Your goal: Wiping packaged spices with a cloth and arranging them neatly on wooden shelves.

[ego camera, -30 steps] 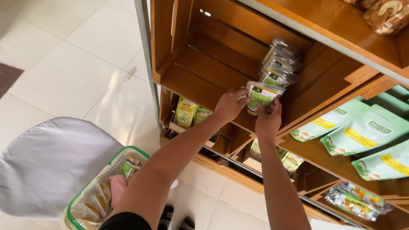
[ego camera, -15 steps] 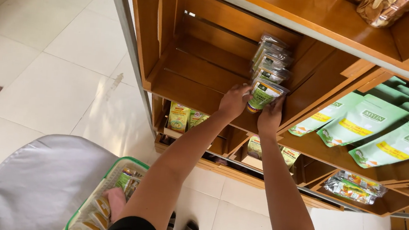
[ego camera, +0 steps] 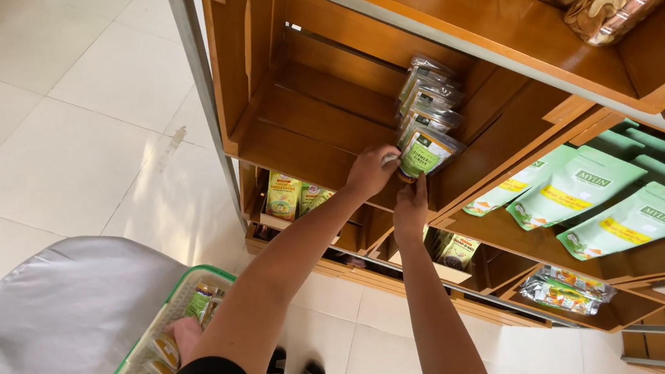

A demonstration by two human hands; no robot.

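Wooden shelf crate, row of clear pouches, both hands gripping front pouch

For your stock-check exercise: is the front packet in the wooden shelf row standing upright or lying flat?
Upright. The front packet stands on edge, label facing out, ahead of the row of packets, with the left hand and right hand steadying it.
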